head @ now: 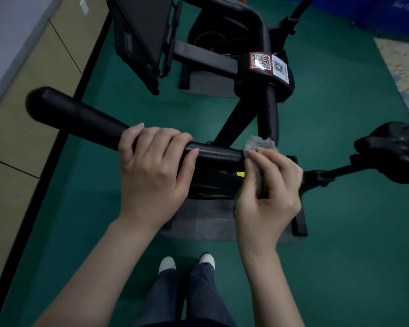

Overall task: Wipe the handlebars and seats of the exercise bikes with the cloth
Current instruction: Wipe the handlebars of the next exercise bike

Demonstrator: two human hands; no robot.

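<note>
Handlebar wipe at the near bike, both hands on the bar.
White shoes (187,264) stand nearest on the green floor (352,232), with a grey mat (206,223) just beyond. The left hand (154,171) has its fingers curled tight over the black handlebar (80,116). To the right, the right hand (269,185) pinches the grey cloth (261,143) in curled fingers, against the bar's right end. The seat (397,152) is at far right, untouched. QR stickers (268,64) sit on the frame farther off.

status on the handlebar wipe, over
Left hand grips handlebar. Right hand holds cloth against its inner end. Seat at right, untouched. Nothing blocking.
</note>
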